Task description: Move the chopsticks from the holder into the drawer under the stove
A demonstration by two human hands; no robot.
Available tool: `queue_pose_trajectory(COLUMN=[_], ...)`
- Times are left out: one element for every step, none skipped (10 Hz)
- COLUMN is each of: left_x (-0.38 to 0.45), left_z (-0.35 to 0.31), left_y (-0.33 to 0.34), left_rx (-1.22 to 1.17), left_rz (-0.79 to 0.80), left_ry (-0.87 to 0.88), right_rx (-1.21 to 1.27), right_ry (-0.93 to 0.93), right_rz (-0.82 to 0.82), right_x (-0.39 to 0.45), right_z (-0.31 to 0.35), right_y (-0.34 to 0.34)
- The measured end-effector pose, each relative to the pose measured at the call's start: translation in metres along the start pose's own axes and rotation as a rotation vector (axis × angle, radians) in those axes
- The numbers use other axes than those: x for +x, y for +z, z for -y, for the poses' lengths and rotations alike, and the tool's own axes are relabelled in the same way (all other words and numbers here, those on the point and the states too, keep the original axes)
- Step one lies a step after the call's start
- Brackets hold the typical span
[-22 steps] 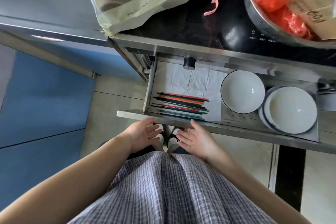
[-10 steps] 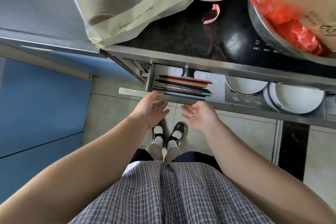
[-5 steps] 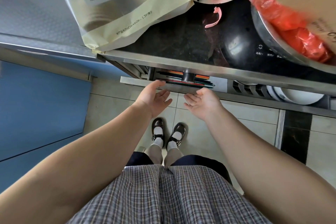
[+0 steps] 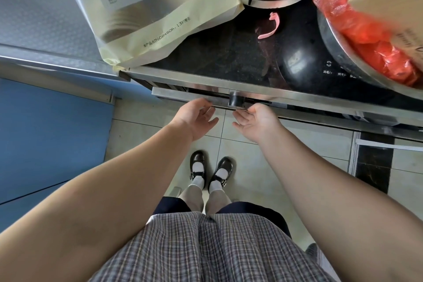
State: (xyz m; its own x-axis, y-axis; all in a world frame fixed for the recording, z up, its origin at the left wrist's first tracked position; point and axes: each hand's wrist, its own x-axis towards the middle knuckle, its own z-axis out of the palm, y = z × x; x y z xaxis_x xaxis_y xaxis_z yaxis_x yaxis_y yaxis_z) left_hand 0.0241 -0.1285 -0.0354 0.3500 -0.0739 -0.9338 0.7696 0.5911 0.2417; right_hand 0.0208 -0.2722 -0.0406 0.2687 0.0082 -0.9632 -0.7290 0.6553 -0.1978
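The steel drawer front (image 4: 178,96) under the black stove top (image 4: 217,52) sits almost flush with the stove's front edge. The chopsticks are hidden inside it. My left hand (image 4: 194,119) has its fingers spread, fingertips against the drawer front's lower edge. My right hand (image 4: 256,121) is palm up with fingers apart, its fingertips touching the drawer front just below a black knob (image 4: 235,101). Neither hand holds anything. No chopstick holder is in view.
A large pale food bag (image 4: 151,7) overhangs the stove's left corner. A steel basin (image 4: 338,48) with a red plastic bag (image 4: 366,36) and a cardboard box (image 4: 389,0) stands at right. A pink clip (image 4: 270,27) lies on the stove. Blue cabinet doors (image 4: 52,135) fill the left.
Both hands have pushed the drawer inward. The coloured chopsticks and white bowls, seen in the open drawer earlier, are now out of sight under the stove.
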Motion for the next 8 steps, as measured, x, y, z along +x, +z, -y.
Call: queue_pose_trajectory(left_x=[0.003, 0.009, 0.012, 0.014, 0.012, 0.012, 0.006, -0.004], left_z=[-0.003, -0.005, -0.007, -0.009, -0.009, -0.01, -0.014, -0.016], left_y=[0.004, 0.006, 0.009, 0.012, 0.014, 0.013, 0.01, -0.006], left_rx=[0.001, 0.019, 0.03, 0.017, 0.02, 0.012, 0.103, 0.331], left_rz=[0.006, 0.016, 0.018, 0.021, 0.027, 0.035, 0.038, -0.02], left_ry=[0.017, 0.029, 0.051, 0.06, 0.062, 0.057, 0.054, 0.103], right_rx=[0.001, 0.014, 0.012, 0.013, 0.011, -0.001, -0.151, -0.522], right_ry=[-0.005, -0.015, -0.033, -0.044, -0.04, -0.042, -0.062, -0.031], right_rz=[0.003, 0.003, 0.002, 0.0, 0.0, 0.026, -0.006, -0.081], right_x=[0.005, 0.011, 0.01, 0.01, 0.012, 0.014, 0.01, -0.005], right_z=[0.004, 0.008, 0.01, 0.011, 0.012, 0.011, 0.011, -0.011], right_y=[0.002, 0.004, 0.007, 0.009, 0.009, 0.006, 0.003, 0.0])
